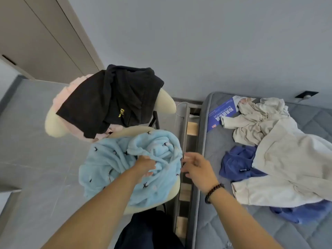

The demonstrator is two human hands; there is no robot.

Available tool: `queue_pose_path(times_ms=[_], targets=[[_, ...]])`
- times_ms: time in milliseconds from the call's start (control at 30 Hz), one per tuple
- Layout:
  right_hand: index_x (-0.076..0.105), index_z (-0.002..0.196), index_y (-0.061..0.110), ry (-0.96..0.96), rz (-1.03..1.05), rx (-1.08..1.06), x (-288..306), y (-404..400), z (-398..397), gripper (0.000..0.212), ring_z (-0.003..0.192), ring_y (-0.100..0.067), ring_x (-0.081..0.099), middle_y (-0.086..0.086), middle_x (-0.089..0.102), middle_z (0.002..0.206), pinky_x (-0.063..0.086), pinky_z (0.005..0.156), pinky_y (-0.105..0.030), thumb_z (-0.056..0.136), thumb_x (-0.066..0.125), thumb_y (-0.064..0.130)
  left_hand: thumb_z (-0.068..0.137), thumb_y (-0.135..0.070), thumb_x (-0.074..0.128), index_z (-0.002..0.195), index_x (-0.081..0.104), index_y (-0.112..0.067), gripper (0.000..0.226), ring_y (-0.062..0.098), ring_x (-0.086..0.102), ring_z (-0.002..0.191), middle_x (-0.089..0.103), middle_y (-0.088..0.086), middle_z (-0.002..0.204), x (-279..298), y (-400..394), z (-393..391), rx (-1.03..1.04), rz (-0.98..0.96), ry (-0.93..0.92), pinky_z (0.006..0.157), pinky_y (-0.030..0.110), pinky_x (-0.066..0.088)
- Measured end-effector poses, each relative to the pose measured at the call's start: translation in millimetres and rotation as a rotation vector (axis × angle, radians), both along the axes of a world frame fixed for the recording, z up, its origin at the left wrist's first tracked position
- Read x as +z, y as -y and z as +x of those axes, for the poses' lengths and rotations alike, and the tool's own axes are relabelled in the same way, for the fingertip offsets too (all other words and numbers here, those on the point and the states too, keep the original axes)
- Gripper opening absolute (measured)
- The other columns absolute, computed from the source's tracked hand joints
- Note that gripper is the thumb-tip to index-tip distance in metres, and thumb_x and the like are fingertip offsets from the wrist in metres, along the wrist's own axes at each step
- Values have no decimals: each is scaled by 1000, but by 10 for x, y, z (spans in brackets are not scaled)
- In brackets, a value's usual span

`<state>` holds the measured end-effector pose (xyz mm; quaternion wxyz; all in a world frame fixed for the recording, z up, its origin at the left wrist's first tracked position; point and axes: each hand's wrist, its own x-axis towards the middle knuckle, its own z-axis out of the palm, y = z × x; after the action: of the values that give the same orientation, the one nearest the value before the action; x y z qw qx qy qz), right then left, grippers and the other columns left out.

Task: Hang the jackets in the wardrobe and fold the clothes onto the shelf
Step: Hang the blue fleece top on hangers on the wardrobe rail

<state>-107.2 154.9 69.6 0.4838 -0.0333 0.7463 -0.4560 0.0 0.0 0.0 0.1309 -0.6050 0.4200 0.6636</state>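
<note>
Right now the person is picking up the fluffy light-blue garment (125, 166) heaped on the seat of the cream chair (167, 103), so this looks like the start of dealing with one piece. The left hand (145, 165) has its fingers curled into a bunch of the fleece near the middle of the heap. The right hand (197, 169) hovers just right of it, fingers loosely spread and holding nothing. Next, I'd judge, the right hand must take a second hold so the piece can be lifted and shaken out.

A black garment (109, 99) drapes over the chair back, with something pink (62, 94) beneath it. Well to the right, on the grey mattress (224, 221), lie cream clothes (280, 141) over blue clothes (237, 164) and a blue booklet (221, 114). The wardrobe (36, 33) stands far left, doors closed, which will need opening.
</note>
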Motion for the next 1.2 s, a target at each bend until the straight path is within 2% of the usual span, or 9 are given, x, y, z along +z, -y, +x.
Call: queue_pose_path(times_ms=[233,333,433,500,667,867,1033,1133,1200], targets=[[58,116,15,66,60,-13,-600,16,71,30,85,-20,69,-6,68,104,54,88,-42,90,53,0,94,-13,57,129,46,-5,37,18,51,81,51,8,95,-746,111,-235,315,75,87,73,33,49],[59,112,16,85,82,-2,-706,-28,145,28,82,-19,69,-6,68,102,54,84,-37,91,52,-1,97,-21,53,130,45,-10,36,17,47,73,50,5,92,-851,249,-276,553,81,64,83,33,46],[59,107,18,118,120,-2,-706,-34,209,25,79,-16,67,-6,67,102,53,78,-30,91,51,0,101,-18,46,139,42,-13,39,25,56,107,56,4,117,-808,304,-220,702,110,-23,87,32,42],[58,102,18,124,123,10,-625,1,241,22,81,-17,66,-8,66,101,51,75,-26,92,50,0,101,-14,46,140,41,-9,40,26,53,118,54,9,129,-647,291,-156,705,107,-95,93,35,43],[57,102,14,112,87,68,-249,154,255,18,82,-12,62,-12,62,98,46,56,-10,94,48,1,97,-7,49,130,51,-4,33,19,60,85,63,8,100,0,194,60,653,109,-211,73,31,50],[57,106,14,48,54,131,263,464,252,15,70,-13,61,-10,64,98,47,58,-19,93,54,7,86,-13,62,110,61,-3,26,22,60,77,62,12,89,904,182,280,638,107,-262,61,30,52],[56,113,15,-105,47,182,548,738,440,21,76,-16,64,-7,64,100,49,64,-24,92,56,14,79,-20,69,110,61,0,37,32,60,80,62,20,93,1508,400,554,544,47,-220,77,44,54],[47,122,18,-232,67,234,712,896,603,33,85,-19,64,-3,62,103,47,62,-22,92,58,24,91,-25,59,128,51,0,45,29,55,97,56,18,114,1954,518,635,630,40,-237,87,41,50],[40,127,20,-316,57,302,824,995,718,40,87,-16,58,-3,57,112,42,60,-18,92,58,28,91,-27,59,125,52,0,44,27,55,100,58,15,114,2172,570,763,756,-40,-267,97,39,45]])
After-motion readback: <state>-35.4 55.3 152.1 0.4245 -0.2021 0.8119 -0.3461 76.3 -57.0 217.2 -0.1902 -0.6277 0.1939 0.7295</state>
